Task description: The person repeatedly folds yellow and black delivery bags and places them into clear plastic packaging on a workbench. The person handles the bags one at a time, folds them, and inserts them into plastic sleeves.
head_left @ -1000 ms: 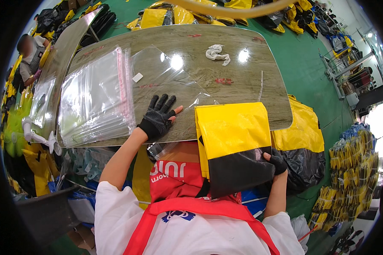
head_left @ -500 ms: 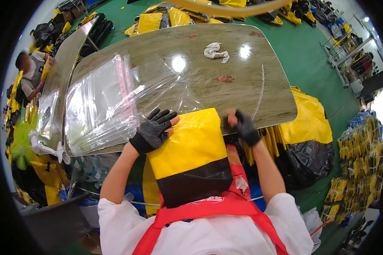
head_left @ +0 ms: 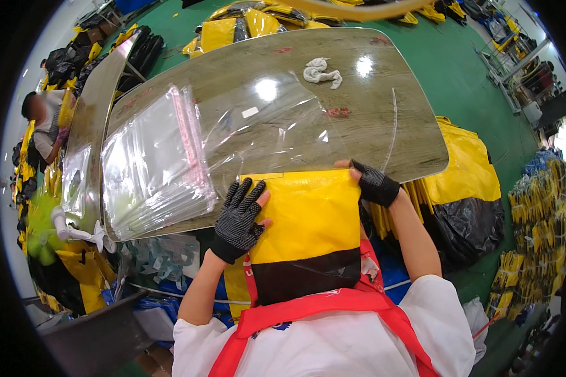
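In front of me is a flat yellow-and-black folded piece (head_left: 308,213) of glossy sheet-like material, yellow toward the table and black toward my body. My left hand (head_left: 238,217), in a black dotted glove with bare thumb and index tips, lies along its left edge. The fingers are spread, and the bare tips touch the yellow face. My gloved right hand (head_left: 374,183) grips the upper right corner, thumb on the front. Past the top edge, a clear plastic bag (head_left: 283,135) with a small white label lies spread on the table. Whether its mouth overlaps the yellow edge, I cannot tell.
A stack of clear plastic bags (head_left: 148,160) covers the left of the wood-patterned table (head_left: 365,107). A white cloth (head_left: 322,73) lies at the far side. Yellow-and-black pieces (head_left: 462,169) are piled at right. A person (head_left: 47,122) stands at far left.
My right hand has come to the yellow piece's upper right corner. The piece sits straighter and slightly right. My left hand has slid down its edge. The clear bag is spread wider, showing a label.
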### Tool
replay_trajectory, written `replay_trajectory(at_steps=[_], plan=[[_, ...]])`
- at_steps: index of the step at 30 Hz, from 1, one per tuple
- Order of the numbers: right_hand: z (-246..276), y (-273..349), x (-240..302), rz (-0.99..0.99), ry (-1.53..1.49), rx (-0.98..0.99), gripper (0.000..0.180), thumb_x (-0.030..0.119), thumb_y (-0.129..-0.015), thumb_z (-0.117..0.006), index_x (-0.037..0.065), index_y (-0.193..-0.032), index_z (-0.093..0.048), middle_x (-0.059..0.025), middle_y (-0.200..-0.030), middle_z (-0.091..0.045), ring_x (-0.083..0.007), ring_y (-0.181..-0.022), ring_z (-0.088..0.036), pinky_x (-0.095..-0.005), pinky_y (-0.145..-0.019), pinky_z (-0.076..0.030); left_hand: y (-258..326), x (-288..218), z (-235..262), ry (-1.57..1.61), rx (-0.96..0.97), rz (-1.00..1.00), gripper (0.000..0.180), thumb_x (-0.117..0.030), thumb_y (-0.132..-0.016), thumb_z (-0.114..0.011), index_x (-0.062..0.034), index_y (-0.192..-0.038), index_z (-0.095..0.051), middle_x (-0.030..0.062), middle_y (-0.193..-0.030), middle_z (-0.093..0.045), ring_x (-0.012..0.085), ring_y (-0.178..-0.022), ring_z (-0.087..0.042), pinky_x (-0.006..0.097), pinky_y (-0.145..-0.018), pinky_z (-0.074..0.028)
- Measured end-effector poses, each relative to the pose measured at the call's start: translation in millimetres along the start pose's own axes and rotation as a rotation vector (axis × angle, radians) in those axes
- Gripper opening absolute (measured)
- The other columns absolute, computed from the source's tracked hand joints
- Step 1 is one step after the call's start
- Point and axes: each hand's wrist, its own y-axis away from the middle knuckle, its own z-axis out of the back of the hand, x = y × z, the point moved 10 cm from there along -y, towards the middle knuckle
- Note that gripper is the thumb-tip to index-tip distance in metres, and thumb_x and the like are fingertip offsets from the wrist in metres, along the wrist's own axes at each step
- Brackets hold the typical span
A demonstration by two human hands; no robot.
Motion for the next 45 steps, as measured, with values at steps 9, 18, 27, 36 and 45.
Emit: replay_trajectory(at_steps=[9, 18, 27, 36, 45], plan=[[-12, 39, 15, 0.44, 0.706, -0.718, 0.033, 0.032, -0.084, -0.061, -0.001, -0.081, -0.058, -0.0178, -0.069, -0.06, -0.0245, -0.061, -0.057, -0.0325, -0.059, -0.044, 70, 96, -54, 1.364, -0.523, 0.701, 0.087, -0.014, -0.081, -0.065, -0.0052, -0.143, -0.004, 0.0152, -0.144, -0.024, 0.0256, -0.13, -0.03, 0.033, -0.105, -0.025], [-14, 75, -37, 0.382, 0.723, -0.552, 0.035, 0.03, -0.093, -0.047, -0.002, -0.093, -0.061, -0.0162, -0.082, -0.064, -0.0249, -0.078, -0.061, -0.0329, -0.073, -0.046, 91, 72, -77, 1.563, -0.061, 0.861, 0.053, -0.024, -0.082, -0.065, 0.001, -0.125, -0.046, 0.0099, -0.118, -0.055, 0.0175, -0.104, -0.052, 0.027, -0.091, -0.039], [18, 44, -64, 0.203, -0.095, -0.207, 0.046, 0.039, -0.089, -0.051, -0.002, -0.11, -0.058, -0.0103, -0.102, -0.064, -0.0187, -0.094, -0.059, -0.033, -0.084, -0.046, 95, 62, -93, 1.501, 0.032, 0.72, 0.064, -0.032, -0.079, -0.068, -0.003, -0.13, -0.042, 0.0075, -0.119, -0.054, 0.018, -0.108, -0.049, 0.029, -0.093, -0.038], [-50, 129, -111, -0.231, 0.448, -0.114, 0.074, 0.033, -0.072, -0.075, 0.002, -0.13, -0.041, -0.0137, -0.12, -0.055, -0.024, -0.114, -0.05, -0.0324, -0.097, -0.038, 167, -1, -128, 0.981, 0.274, 0.755, 0.083, -0.042, -0.071, -0.074, -0.0057, -0.134, -0.034, 0.0151, -0.132, -0.042, 0.0286, -0.121, -0.041, 0.037, -0.099, -0.033], [-37, 87, -46, 0.093, 0.24, 0.266, 0.061, 0.023, -0.075, -0.072, 0.001, -0.126, -0.046, -0.0099, -0.12, -0.055, -0.0175, -0.108, -0.052, -0.0304, -0.093, -0.04, 91, 28, -78, 1.681, 0.068, 0.497, 0.065, -0.034, -0.079, -0.068, -0.002, -0.129, -0.042, 0.009, -0.123, -0.052, 0.019, -0.111, -0.048, 0.031, -0.095, -0.037]])
